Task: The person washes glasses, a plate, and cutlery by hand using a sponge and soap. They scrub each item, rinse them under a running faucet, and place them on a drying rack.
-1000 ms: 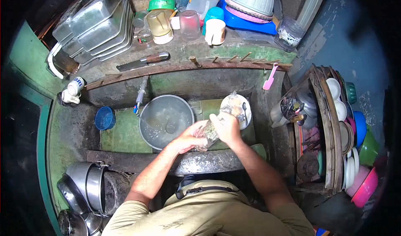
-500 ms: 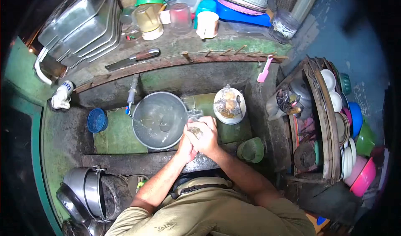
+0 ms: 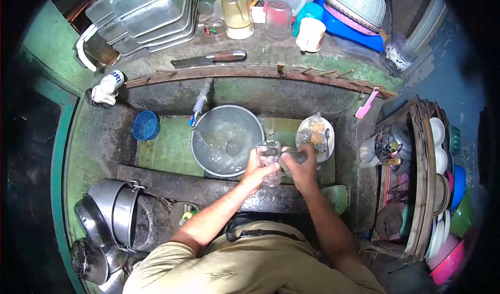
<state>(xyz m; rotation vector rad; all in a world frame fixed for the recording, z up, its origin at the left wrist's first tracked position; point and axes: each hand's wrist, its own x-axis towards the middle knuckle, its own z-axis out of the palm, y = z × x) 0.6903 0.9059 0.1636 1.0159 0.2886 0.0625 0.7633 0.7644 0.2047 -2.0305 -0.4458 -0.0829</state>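
A: Grip first. Left hand?

B: Left hand (image 3: 254, 171) is clamped round a clear glass (image 3: 270, 161), fingers across its side.

A: Right hand?

B: Right hand (image 3: 302, 168), just beside it. Thumb and fingers pinched together on a dark wad (image 3: 292, 155). Too small to say what it's made of.

A: Wad touching the glass?

B: Very close; can't tell if they touch.

A: Glass itself?

B: See-through, shiny, no handle that I can make out. Wider-looking end points away from the person. Contents, if any: can't tell.

A: Where is it?

B: Held up in front of the person, by the near right edge of the grey basin (image 3: 198, 153). Cloudy water in there.

A: Other side?

B: White plate (image 3: 325, 156) past the right hand, with a clear plastic bag (image 3: 316, 129) and a spoon (image 3: 327, 134) on it. Tap (image 3: 199, 105) hangs by the basin's far left.
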